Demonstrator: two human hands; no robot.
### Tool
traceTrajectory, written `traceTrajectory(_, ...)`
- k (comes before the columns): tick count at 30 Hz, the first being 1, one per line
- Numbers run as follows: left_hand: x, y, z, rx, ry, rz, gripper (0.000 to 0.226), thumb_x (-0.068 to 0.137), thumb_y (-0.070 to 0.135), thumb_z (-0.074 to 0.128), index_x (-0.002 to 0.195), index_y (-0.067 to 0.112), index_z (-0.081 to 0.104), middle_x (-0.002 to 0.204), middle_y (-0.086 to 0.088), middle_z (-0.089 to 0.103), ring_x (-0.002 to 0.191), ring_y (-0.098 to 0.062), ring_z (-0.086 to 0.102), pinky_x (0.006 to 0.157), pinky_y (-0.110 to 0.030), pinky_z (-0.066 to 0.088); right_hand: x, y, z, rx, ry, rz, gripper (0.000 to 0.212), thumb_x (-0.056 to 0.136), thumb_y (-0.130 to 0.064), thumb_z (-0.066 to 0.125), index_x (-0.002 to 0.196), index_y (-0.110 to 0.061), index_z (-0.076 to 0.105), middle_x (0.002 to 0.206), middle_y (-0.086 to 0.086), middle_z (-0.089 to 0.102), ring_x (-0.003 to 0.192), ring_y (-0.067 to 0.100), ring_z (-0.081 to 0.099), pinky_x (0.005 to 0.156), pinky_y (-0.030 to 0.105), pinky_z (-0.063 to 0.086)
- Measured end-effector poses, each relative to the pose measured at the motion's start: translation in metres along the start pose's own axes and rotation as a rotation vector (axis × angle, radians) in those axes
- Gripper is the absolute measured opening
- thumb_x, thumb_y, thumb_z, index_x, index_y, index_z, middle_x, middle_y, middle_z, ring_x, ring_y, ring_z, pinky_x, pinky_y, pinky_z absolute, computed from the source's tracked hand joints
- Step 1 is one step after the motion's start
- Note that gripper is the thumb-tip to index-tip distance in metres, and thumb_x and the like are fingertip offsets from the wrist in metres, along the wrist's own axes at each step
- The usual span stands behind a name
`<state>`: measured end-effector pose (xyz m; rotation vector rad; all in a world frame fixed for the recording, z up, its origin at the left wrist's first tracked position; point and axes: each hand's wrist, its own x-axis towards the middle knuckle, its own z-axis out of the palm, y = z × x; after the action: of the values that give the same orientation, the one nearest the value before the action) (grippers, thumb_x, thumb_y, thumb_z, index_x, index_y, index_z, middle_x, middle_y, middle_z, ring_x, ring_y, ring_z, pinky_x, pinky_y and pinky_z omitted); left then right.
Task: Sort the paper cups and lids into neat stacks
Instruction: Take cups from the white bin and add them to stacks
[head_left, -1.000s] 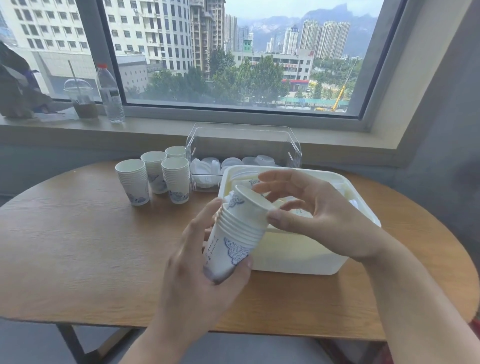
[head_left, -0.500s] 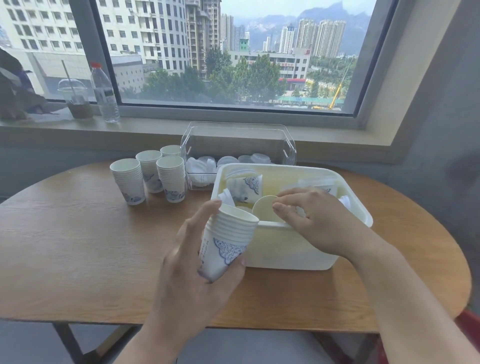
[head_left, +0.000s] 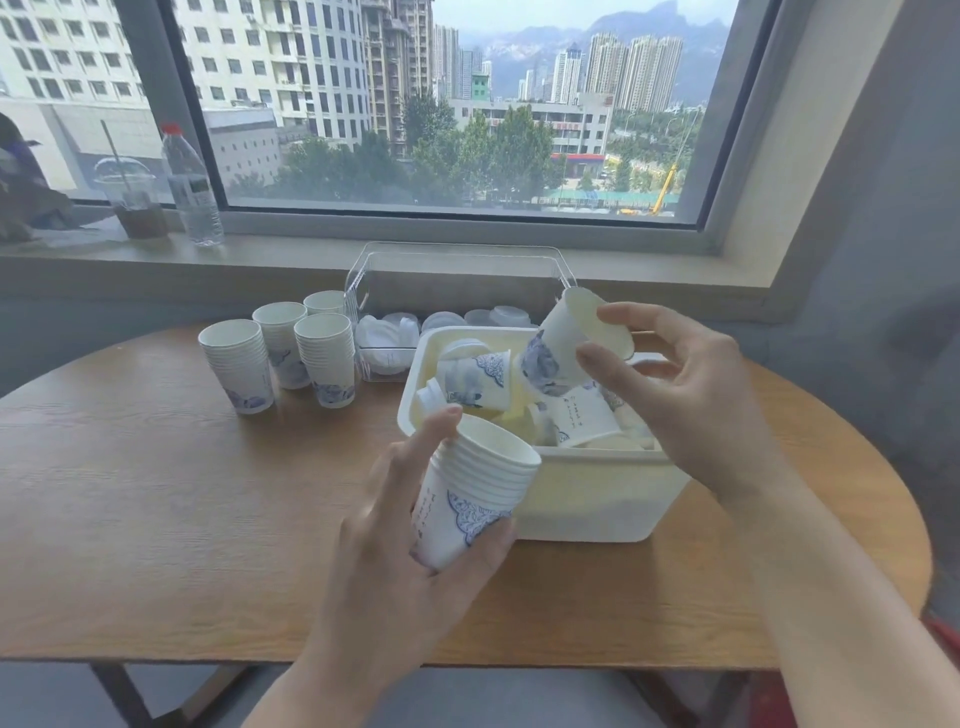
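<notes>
Round wood-grain table (head_left: 156, 493), dark legs below; four cup stacks (head_left: 328, 358) upright at far left-centre, packed close together; clear bin (head_left: 457, 270) at the far edge, just right of the stacks, white lids (head_left: 387, 338) loose inside; white tub (head_left: 587, 493) in front of the bin, touching or nearly so, loose cups and lids jumbled in it; near and left parts of the tabletop show bare wood. Sill (head_left: 467, 249) behind the table: water bottle (head_left: 189, 192) upright, lidded drink cup (head_left: 132, 200) with straw just left of it; dark object at far left, unclear.
</notes>
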<state>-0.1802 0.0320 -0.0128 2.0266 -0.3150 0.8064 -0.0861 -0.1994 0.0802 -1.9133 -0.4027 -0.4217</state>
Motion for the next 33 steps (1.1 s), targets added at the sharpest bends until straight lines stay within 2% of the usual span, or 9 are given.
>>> traceTrajectory(5,-0.001,0.0,0.0,0.005,-0.004,-0.009,0.082,0.081,0.053,0.077,0.153,0.047,0.037,0.122,0.004,0.07,0.097,-0.014,0.072,0.072,-0.029,0.059,-0.004,-0.006,-0.004,0.356,-0.309,-0.018,0.05,0.089,-0.032,0.072,0.137,-0.021,0.063,0.128,0.002,0.072,0.116,0.016,0.07,0.094,0.022,0.053)
traceTrajectory(11,-0.003,-0.003,0.0,0.022,-0.025,0.002,0.082,0.082,0.056,0.077,0.153,0.046,0.037,0.122,0.008,0.07,0.095,-0.012,0.072,0.067,-0.034,0.061,-0.01,-0.007,0.0,0.16,-0.518,-0.059,0.052,0.089,-0.03,0.074,0.139,-0.025,0.062,0.13,-0.009,0.072,0.123,0.012,0.066,0.102,0.03,0.053)
traceTrajectory(16,-0.003,-0.003,-0.001,0.033,-0.034,0.023,0.082,0.084,0.055,0.077,0.154,0.043,0.038,0.115,0.007,0.071,0.087,-0.009,0.07,0.065,-0.022,0.054,-0.011,-0.007,0.005,0.004,-0.639,-0.063,0.052,0.087,-0.04,0.079,0.137,-0.03,0.066,0.129,-0.015,0.071,0.122,0.01,0.065,0.103,0.034,0.05)
traceTrajectory(20,-0.004,-0.006,-0.003,0.011,-0.023,0.02,0.086,0.083,0.056,0.078,0.156,0.046,0.034,0.124,0.011,0.07,0.097,-0.013,0.073,0.068,-0.036,0.061,-0.008,-0.007,0.012,-0.072,-0.706,-0.082,0.048,0.086,-0.047,0.081,0.132,-0.037,0.069,0.126,-0.018,0.072,0.118,0.009,0.066,0.1,0.031,0.048)
traceTrajectory(23,-0.005,-0.006,-0.005,0.015,-0.017,0.014,0.089,0.083,0.056,0.077,0.158,0.049,0.03,0.123,0.012,0.071,0.097,-0.011,0.073,0.066,-0.036,0.061,-0.006,-0.008,0.017,-0.107,-0.743,-0.08,0.048,0.084,-0.054,0.08,0.129,-0.041,0.07,0.126,-0.023,0.071,0.118,0.005,0.065,0.1,0.031,0.048)
traceTrajectory(25,-0.004,-0.007,-0.007,0.033,-0.009,0.014,0.087,0.083,0.056,0.076,0.157,0.05,0.031,0.122,0.012,0.07,0.098,-0.01,0.072,0.068,-0.033,0.061,-0.002,-0.007,0.021,-0.057,-0.72,-0.043,0.049,0.083,-0.055,0.079,0.128,-0.037,0.071,0.123,-0.021,0.073,0.115,0.004,0.067,0.099,0.03,0.051)
traceTrajectory(28,-0.003,-0.009,-0.012,0.044,0.018,0.005,0.086,0.082,0.055,0.076,0.157,0.048,0.033,0.126,0.014,0.068,0.103,-0.009,0.071,0.073,-0.03,0.06,0.007,-0.005,0.027,-0.011,-0.466,0.013,0.054,0.079,-0.062,0.081,0.124,-0.033,0.073,0.112,-0.02,0.077,0.105,-0.001,0.07,0.092,0.029,0.054)
traceTrajectory(30,-0.003,-0.011,-0.015,0.045,0.032,0.005,0.086,0.082,0.054,0.076,0.157,0.047,0.034,0.129,0.015,0.067,0.107,-0.01,0.07,0.075,-0.031,0.06,0.013,0.0,0.031,-0.097,-0.325,0.048,0.058,0.076,-0.065,0.078,0.124,-0.032,0.074,0.111,-0.019,0.076,0.099,-0.004,0.07,0.084,0.024,0.052)
traceTrajectory(33,-0.003,-0.014,-0.021,0.051,0.036,0.001,0.087,0.081,0.053,0.077,0.157,0.046,0.034,0.13,0.017,0.065,0.104,-0.011,0.071,0.071,-0.029,0.061,0.017,0.006,0.041,-0.272,-0.312,0.118,0.044,0.088,-0.052,0.075,0.129,-0.036,0.07,0.123,-0.018,0.068,0.098,-0.003,0.066,0.081,0.024,0.055)
